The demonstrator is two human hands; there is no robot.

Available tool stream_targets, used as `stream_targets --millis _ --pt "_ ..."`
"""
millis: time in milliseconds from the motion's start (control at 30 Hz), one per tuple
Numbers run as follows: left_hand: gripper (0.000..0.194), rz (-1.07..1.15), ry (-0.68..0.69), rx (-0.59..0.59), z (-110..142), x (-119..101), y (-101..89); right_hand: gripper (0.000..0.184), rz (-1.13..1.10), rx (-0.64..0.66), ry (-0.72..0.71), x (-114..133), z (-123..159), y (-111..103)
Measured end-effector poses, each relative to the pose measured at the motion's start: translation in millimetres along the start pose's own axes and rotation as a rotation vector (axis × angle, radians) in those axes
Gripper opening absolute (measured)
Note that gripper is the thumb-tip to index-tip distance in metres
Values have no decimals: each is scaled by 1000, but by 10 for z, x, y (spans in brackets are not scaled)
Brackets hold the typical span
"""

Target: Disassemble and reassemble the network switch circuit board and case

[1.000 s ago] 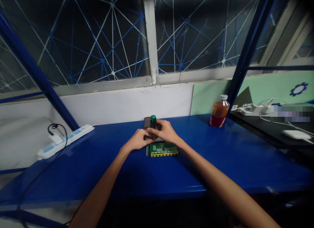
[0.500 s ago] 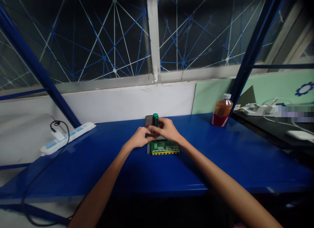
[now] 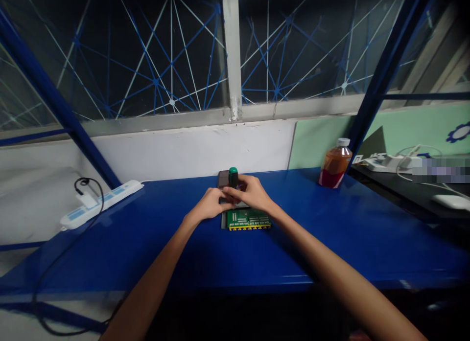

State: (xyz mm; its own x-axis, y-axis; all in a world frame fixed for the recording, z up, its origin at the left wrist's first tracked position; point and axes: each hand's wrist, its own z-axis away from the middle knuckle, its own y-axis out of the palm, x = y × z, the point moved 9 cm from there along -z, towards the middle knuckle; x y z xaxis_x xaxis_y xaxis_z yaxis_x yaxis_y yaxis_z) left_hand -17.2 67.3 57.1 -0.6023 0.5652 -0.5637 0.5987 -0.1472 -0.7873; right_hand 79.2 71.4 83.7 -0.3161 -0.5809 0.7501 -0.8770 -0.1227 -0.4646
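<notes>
A screwdriver point(image 3: 233, 177) with a green-capped black handle stands upright over a green circuit board point(image 3: 247, 218). My right hand point(image 3: 252, 192) is closed around its handle. Beside it my left hand point(image 3: 212, 203) is closed too, thumb and fingers pinched together near the screwdriver's lower end; what they pinch is hidden. Yellow connectors point(image 3: 249, 227) line the board's near edge, and a grey plate shows under its left side. Behind the hands lies a dark flat object point(image 3: 223, 178), partly covered by them.
The blue table point(image 3: 154, 253) carries a white power strip point(image 3: 103, 204) with a black cable at the left. A bottle of orange-brown drink point(image 3: 335, 162) stands at the back right. Further right, a black surface point(image 3: 396, 189) holds white adapters and cables.
The whole view has shifted slightly. Both hands keep their places at the board, and the screwdriver stays upright in my right hand.
</notes>
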Motion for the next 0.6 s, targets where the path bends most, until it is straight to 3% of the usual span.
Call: stream_targets --millis 167,333,500,600 --pt "17 5 20 48 -5 5 55 27 -10 25 19 6 -1 12" --pt "16 -12 -14 -8 -10 39 13 27 18 13 13 15 -4 -1" --pt "16 6 33 64 -9 9 90 27 -13 20 18 12 1 4" --pt "14 -26 23 22 -13 7 60 27 -3 10 21 -2 0 -3"
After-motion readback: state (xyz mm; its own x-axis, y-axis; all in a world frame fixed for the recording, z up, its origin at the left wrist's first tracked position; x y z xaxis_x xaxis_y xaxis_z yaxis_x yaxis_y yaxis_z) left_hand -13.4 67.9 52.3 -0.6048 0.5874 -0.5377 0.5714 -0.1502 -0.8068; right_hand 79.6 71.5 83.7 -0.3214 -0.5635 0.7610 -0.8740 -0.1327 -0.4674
